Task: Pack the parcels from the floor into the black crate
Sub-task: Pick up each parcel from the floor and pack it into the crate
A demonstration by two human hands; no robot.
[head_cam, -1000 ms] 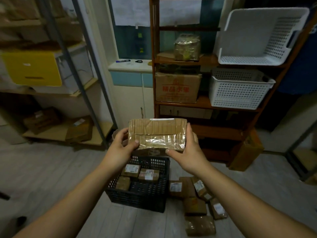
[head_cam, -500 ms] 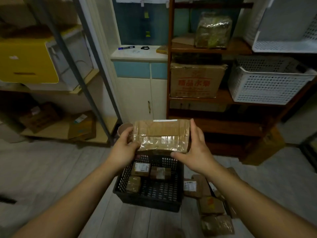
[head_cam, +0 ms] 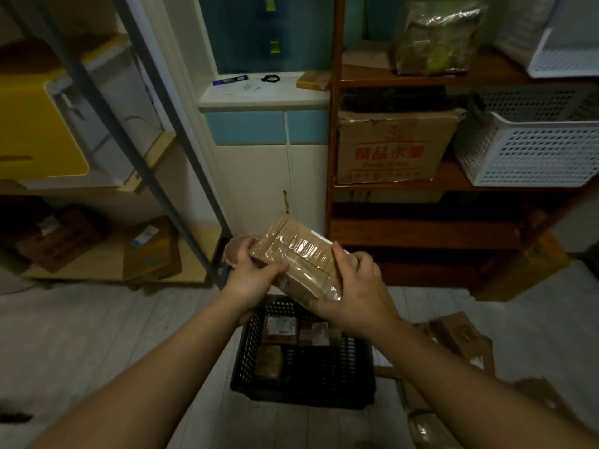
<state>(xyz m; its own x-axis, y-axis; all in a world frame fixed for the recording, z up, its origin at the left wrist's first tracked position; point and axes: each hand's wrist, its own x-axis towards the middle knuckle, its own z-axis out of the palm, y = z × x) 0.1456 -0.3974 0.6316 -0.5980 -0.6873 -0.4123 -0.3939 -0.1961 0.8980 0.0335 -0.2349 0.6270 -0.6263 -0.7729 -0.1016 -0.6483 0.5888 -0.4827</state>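
Fruit carton point(head_cam: 389, 147), 2 white baskets point(head_cam: 531, 150), yellow bin point(head_cam: 35, 124), wood shelf point(head_cam: 421, 228)

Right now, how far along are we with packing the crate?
Done: three parcels lie inside the black crate. In hand: the left hand and right hand grip a taped brown parcel, tilted, above the crate. Left: it is not yet in, and several floor parcels wait to the crate's right.
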